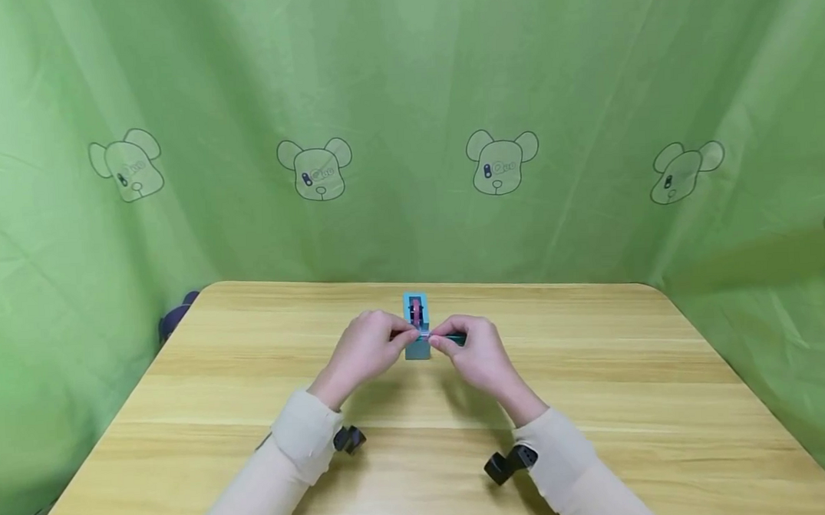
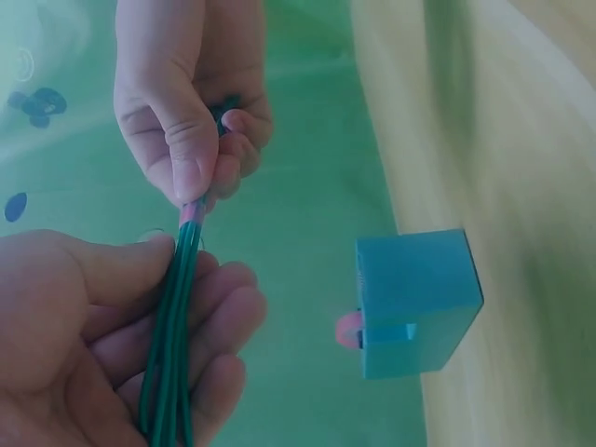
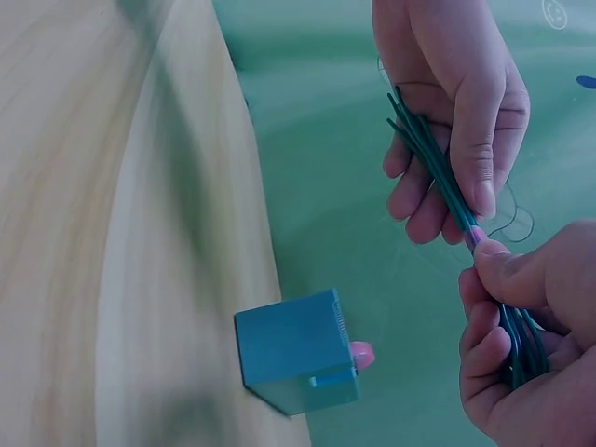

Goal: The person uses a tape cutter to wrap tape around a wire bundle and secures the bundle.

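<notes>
My left hand and right hand meet over the middle of the table, both on one bundle of thin green wires. A short pink band wraps the bundle between the hands. The left hand holds the wires between thumb and fingers, and their loose ends fan out across its palm. Right at the band, the right thumb pinches the bundle against curled fingers; the rest of the wires bends inside that hand. Just beyond the hands stands a blue tape dispenser with a pink roll.
The wooden table stretches out on both sides of the hands. Behind it hangs a green curtain with printed bear heads. A dark purple object shows past the table's left edge. Each wrist carries a black camera.
</notes>
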A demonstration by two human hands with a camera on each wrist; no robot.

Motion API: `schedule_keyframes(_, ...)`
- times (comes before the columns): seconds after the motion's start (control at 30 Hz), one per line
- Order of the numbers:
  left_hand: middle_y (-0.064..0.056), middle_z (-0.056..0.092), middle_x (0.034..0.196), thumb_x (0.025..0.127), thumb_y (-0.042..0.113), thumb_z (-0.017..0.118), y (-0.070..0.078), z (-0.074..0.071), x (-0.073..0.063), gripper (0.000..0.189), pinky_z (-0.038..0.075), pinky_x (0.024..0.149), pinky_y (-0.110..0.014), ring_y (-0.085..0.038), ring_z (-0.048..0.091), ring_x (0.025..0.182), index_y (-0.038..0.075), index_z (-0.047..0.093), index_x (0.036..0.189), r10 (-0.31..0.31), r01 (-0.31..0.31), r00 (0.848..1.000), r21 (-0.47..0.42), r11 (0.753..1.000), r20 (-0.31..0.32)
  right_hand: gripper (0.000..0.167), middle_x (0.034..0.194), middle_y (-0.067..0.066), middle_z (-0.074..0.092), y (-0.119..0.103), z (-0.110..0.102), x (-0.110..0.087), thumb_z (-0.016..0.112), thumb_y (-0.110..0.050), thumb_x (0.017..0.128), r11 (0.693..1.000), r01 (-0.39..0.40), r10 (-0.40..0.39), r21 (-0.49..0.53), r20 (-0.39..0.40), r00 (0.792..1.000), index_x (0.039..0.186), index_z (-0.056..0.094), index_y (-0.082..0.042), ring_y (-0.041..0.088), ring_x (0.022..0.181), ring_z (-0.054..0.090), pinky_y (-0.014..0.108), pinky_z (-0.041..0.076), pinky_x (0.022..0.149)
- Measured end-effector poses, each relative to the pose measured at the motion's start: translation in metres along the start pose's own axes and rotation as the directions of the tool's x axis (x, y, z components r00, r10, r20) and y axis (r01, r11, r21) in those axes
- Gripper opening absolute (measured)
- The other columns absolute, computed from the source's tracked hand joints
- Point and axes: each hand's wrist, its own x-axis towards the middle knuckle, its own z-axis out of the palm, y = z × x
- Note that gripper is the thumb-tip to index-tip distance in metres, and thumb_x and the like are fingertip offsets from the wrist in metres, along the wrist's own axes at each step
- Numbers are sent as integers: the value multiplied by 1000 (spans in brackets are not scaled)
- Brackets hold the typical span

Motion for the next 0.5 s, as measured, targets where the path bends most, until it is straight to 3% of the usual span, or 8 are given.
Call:
schedule_keyframes(0.23,9,69,79,98,27,64,6,-5,-4,19,41,51,-26,-7,49,52,16,79,95,22,-21,999,31,999,-36,5,84,0,71,-8,-4,-2,74,-11,90,1000,26,-26,12,-8,1000,86,75,-7,18,74,60,32,50,65)
schedule_keyframes(0.5,8,68,78,99,31,63,15,-13,-10,21,40,51,-26,-6,44,49,16,78,102,34,-34,999,46,998,4,5,86,0,72,-16,-8,-6,74,-11,90,998,57,-57,6,-6,998,86,74,-7,16,76,62,31,52,66)
